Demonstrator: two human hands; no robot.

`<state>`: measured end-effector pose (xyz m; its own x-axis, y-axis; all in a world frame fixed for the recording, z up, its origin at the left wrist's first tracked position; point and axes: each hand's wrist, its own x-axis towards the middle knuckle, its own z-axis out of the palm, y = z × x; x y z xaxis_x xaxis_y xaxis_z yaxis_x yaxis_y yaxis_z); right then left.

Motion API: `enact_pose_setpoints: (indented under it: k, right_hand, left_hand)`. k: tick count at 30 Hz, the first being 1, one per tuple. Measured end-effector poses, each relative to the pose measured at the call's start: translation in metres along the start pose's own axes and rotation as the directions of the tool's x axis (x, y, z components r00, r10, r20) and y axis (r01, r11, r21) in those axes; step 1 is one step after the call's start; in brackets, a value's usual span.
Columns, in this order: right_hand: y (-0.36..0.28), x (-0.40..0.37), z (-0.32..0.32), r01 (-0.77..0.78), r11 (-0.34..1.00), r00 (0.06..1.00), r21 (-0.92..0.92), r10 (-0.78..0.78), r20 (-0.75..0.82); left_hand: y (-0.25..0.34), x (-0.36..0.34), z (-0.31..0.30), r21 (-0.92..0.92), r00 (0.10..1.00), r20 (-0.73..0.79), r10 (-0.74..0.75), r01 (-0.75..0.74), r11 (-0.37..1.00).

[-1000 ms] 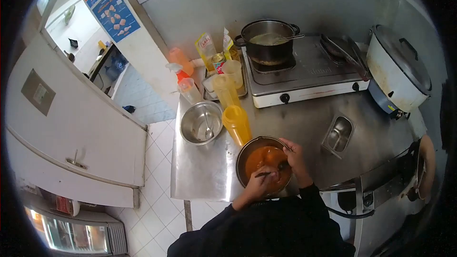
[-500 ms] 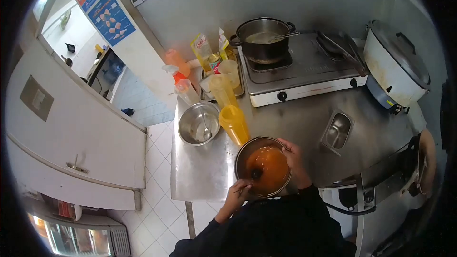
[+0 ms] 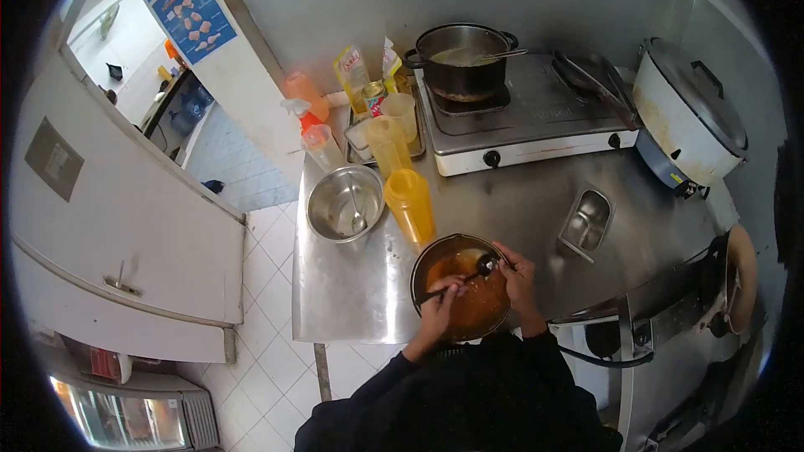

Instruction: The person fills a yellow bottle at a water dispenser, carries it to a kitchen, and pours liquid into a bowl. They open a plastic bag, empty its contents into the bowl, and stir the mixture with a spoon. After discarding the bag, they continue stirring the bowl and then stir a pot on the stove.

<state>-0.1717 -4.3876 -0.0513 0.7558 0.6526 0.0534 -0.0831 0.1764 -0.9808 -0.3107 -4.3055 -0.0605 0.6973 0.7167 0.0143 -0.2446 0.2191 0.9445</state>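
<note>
A pot (image 3: 414,272) of orange-brown liquid (image 3: 484,305) stands at the front edge of the steel table. My left hand (image 3: 439,308) is closed round the handle of a black ladle (image 3: 485,264), whose round head is over the liquid at the pot's right side. With my right hand (image 3: 518,282) I grip the pot at its right rim; whether a handle is under the fingers cannot be made out. Just behind the pot a yellow plastic jug (image 3: 410,205) touches or nearly touches its rim.
Left of the jug sits a steel bowl (image 3: 322,222) with a spoon (image 3: 358,219). A black pot (image 3: 462,75) stands on the gas stove (image 3: 536,138). To the right are a small steel container (image 3: 589,222) and a large lidded white cooker (image 3: 682,125). Bottles and packets crowd a tray (image 3: 420,149).
My left hand has moved up and right over the pot. The ladle's head has swung from the pot's left side to its right, near my right hand, which keeps its grip.
</note>
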Motion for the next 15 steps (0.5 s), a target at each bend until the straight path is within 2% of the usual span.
enact_pose_setpoints:
  k: [1, 3, 7, 8, 9, 11, 12, 13, 14, 15]
  right_hand:
    - [0.001, -0.002, -0.001, 0.000, 1.000, 1.000, -0.002, 0.000, -0.007]
    - [0.004, -0.007, -0.003, 0.052, 0.991, 0.997, -0.121, -0.057, -0.042]
    - [0.001, -0.019, -0.001, 0.105, 0.985, 0.989, -0.140, -0.118, -0.089]
    - [0.000, -0.022, 0.000, 0.108, 0.987, 0.987, -0.119, -0.121, -0.109]
    - [-0.002, -0.025, 0.002, 0.112, 0.989, 0.984, -0.098, -0.124, -0.127]
    - [-0.005, -0.032, 0.006, 0.148, 0.979, 0.971, -0.137, -0.171, -0.168]
    - [-0.006, -0.036, 0.008, 0.183, 0.967, 0.955, -0.176, -0.218, -0.201]
    - [-0.004, -0.039, 0.009, 0.180, 0.967, 0.954, -0.178, -0.216, -0.209]
    - [-0.003, -0.041, 0.010, 0.193, 0.963, 0.946, -0.186, -0.233, -0.226]
    - [-0.001, -0.044, 0.010, 0.205, 0.959, 0.937, -0.195, -0.249, -0.243]
  left_hand:
    - [0.000, 0.004, -0.005, -0.001, 1.000, 0.006, -0.004, 0.004, 1.000]
    - [0.000, 0.013, -0.023, 0.242, 0.980, 0.048, 0.195, -0.201, 0.949]
    - [0.010, 0.003, -0.046, 0.280, 0.982, -0.001, 0.190, -0.182, 0.942]
    - [0.010, 0.002, -0.055, 0.411, 0.951, 0.079, 0.300, -0.305, 0.859]
    - [0.009, -0.002, -0.061, 0.409, 0.951, 0.084, 0.296, -0.304, 0.861]
    - [0.006, -0.015, -0.072, 0.524, 0.954, 0.092, 0.286, -0.291, 0.801]
    - [-0.001, -0.020, -0.076, 0.436, 0.968, 0.058, 0.246, -0.246, 0.866]
    - [-0.008, -0.026, -0.079, 0.435, 0.969, 0.064, 0.241, -0.244, 0.867]
    - [-0.015, -0.031, -0.082, 0.252, 0.993, -0.038, 0.109, -0.096, 0.963]
    - [-0.014, -0.033, -0.081, 0.048, 0.993, -0.112, -0.043, 0.049, 0.998]
